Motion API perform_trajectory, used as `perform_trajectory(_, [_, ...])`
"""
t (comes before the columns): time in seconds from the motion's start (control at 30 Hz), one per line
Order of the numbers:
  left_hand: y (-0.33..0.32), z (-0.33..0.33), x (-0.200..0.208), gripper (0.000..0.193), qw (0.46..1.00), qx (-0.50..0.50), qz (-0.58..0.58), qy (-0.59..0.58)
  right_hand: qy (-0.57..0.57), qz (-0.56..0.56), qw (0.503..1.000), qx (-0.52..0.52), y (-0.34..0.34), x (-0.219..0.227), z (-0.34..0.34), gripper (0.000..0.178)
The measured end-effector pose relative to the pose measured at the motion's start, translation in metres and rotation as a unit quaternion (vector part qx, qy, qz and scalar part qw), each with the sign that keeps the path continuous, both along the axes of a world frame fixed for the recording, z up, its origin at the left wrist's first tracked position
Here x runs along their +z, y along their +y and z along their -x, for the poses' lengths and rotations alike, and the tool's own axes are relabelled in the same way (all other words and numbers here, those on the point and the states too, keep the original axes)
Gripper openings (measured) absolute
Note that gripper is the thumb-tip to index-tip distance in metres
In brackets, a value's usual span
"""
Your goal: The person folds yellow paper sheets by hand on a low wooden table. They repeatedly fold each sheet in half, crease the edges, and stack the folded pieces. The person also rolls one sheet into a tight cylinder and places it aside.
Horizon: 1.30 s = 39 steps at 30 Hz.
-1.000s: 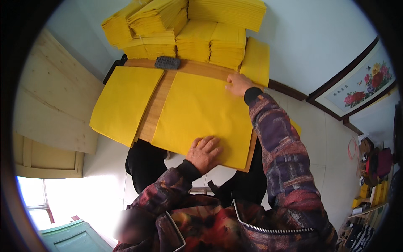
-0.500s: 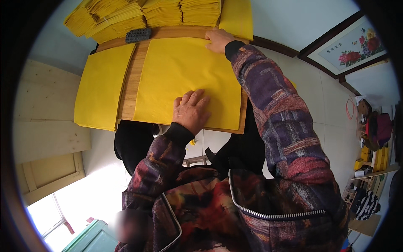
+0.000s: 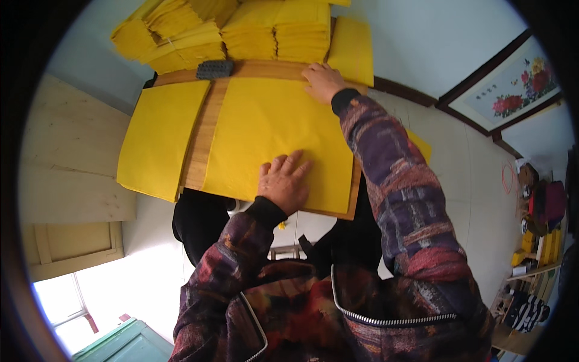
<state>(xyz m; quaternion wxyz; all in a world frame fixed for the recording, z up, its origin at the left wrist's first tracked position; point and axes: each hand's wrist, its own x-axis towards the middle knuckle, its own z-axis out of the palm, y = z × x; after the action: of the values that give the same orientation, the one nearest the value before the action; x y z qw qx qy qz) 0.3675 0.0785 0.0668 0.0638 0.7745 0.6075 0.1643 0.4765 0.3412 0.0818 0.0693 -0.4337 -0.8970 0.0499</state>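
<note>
A large yellow sheet (image 3: 265, 133) lies in front of me on a wooden board (image 3: 196, 154). Near its front edge, my left hand (image 3: 284, 184) rests flat on it, fingers spread. My right hand (image 3: 324, 81) reaches to the sheet's far right corner, its fingers apart and slightly bent; whether the fingertips touch the sheet or the wood beyond is hard to make out. To the left lies a pile of yellow sheets (image 3: 160, 139), overhanging the board's left side.
Tall stacks of folded yellow paper (image 3: 247, 36) line the board's far side. A dark grey ridged block (image 3: 215, 69) sits before them. More yellow sheets (image 3: 353, 51) stand at the far right. A framed flower picture (image 3: 512, 84) and a cluttered shelf (image 3: 537, 265) are to the right.
The whole scene sits lower in the picture, as the view has tilted up. Both hands stay at about the same places on the sheet.
</note>
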Motion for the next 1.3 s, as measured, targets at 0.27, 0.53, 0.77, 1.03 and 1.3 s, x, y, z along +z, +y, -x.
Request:
perform_trajectory(0.27, [-0.002,-0.001,-0.001,0.059,1.000,0.007,0.017,-0.016,0.081,0.053,0.963,0.252,-0.085,0.007,0.001,0.037])
perform_trajectory(0.53, [-0.006,-0.001,-0.008,0.054,0.999,0.011,-0.002,-0.046,0.060,0.019,0.991,0.117,-0.103,0.015,-0.015,0.035])
perform_trajectory(0.77, [-0.007,0.003,-0.013,0.052,0.999,-0.012,-0.003,-0.038,0.115,0.023,0.990,0.076,-0.165,0.001,-0.054,0.033])
perform_trajectory(1.03, [-0.006,0.085,0.009,0.043,0.988,0.039,-0.052,-0.143,0.199,0.042,0.979,-0.020,-0.217,0.014,-0.093,0.033])
perform_trajectory(1.3, [-0.025,0.086,0.013,0.038,0.992,0.106,0.062,0.014,0.111,0.043,0.993,0.005,-0.197,0.009,-0.077,0.030])
